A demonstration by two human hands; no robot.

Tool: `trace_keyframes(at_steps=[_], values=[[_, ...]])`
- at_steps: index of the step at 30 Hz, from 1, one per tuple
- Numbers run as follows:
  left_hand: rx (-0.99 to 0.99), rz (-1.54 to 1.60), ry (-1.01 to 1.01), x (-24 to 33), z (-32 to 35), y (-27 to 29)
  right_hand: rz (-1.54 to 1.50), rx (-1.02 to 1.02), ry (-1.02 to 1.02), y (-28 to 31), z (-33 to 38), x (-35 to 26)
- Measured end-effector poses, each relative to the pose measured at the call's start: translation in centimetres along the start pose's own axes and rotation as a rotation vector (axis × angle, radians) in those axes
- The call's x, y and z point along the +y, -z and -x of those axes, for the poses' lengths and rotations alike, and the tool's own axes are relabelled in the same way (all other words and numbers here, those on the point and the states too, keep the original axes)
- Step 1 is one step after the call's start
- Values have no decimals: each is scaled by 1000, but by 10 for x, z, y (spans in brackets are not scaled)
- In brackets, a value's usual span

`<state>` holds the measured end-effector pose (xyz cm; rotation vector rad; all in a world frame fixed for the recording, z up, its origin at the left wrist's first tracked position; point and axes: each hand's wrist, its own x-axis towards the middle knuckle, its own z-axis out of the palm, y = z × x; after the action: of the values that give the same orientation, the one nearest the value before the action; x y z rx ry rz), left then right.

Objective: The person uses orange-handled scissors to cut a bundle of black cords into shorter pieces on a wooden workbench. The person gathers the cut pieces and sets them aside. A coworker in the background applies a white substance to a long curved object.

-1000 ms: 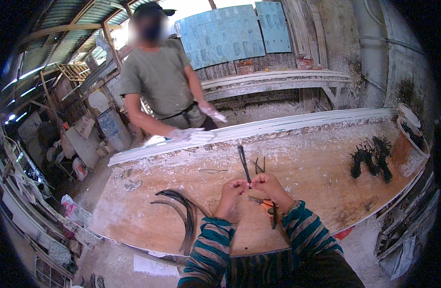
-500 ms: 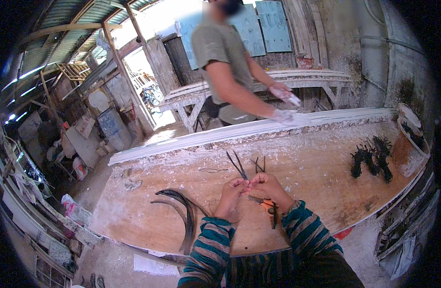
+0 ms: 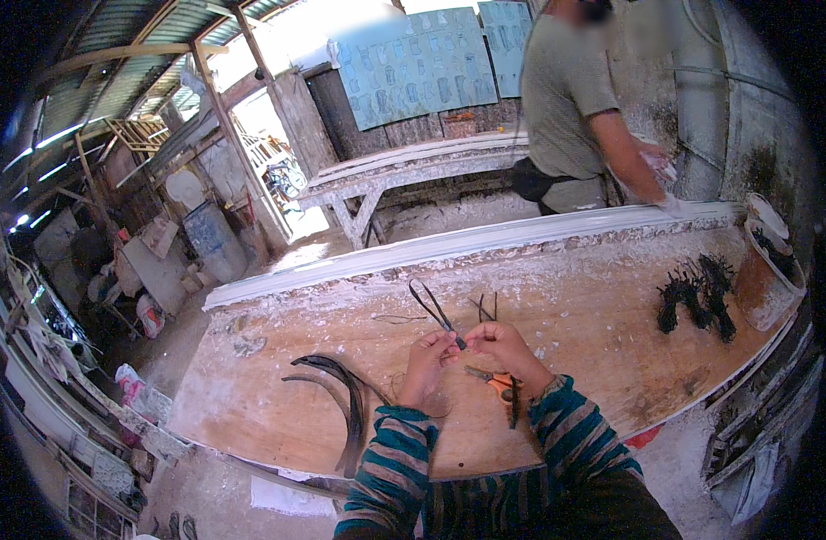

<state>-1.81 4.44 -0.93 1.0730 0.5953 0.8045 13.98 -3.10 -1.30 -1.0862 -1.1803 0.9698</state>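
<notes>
A folded black strip (image 3: 428, 304), looking like rubber, points away from me with its looped end up. My left hand (image 3: 429, 362) pinches it near its closed lower end. Close beside that end my right hand (image 3: 507, 349) has its fingertips pinched together; whatever is in them is too fine to make out. Just below my right hand lie orange-handled scissors (image 3: 500, 385), with a dark strip (image 3: 514, 405) by the handles. A few short black strips (image 3: 487, 308) lie beyond my hands. Longer curved black strips (image 3: 348, 396) rest left of my left forearm.
Black tied bundles (image 3: 696, 292) lie at the right, near a whitish bucket (image 3: 766, 279) holding dark pieces. Along the far edge of the wooden table (image 3: 260, 387) runs a long white moulding (image 3: 467, 241). Behind it, a person (image 3: 575, 108) leans over its right end.
The person behind the table has moved right along the moulding. My hands have drawn slightly apart, and the black strip now tilts more to the left with its loop spread.
</notes>
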Motion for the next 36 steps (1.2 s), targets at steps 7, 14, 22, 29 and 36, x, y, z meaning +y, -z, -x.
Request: trace_keyframes(at_steps=[7,14,22,29,36], values=[[-18,-13,17,3,2,-1,71,3,-12,-1,0,3],[-27,-18,17,5,3,-3,166,-6,32,-4,1,-2],[-42,-8,11,0,0,-1,413,-25,281,-17,13,-20],[-81,-10,45,-9,-5,5,703,104,425,-19,14,-20],[-62,11,74,-8,0,-2,590,224,439,-22,12,-18]])
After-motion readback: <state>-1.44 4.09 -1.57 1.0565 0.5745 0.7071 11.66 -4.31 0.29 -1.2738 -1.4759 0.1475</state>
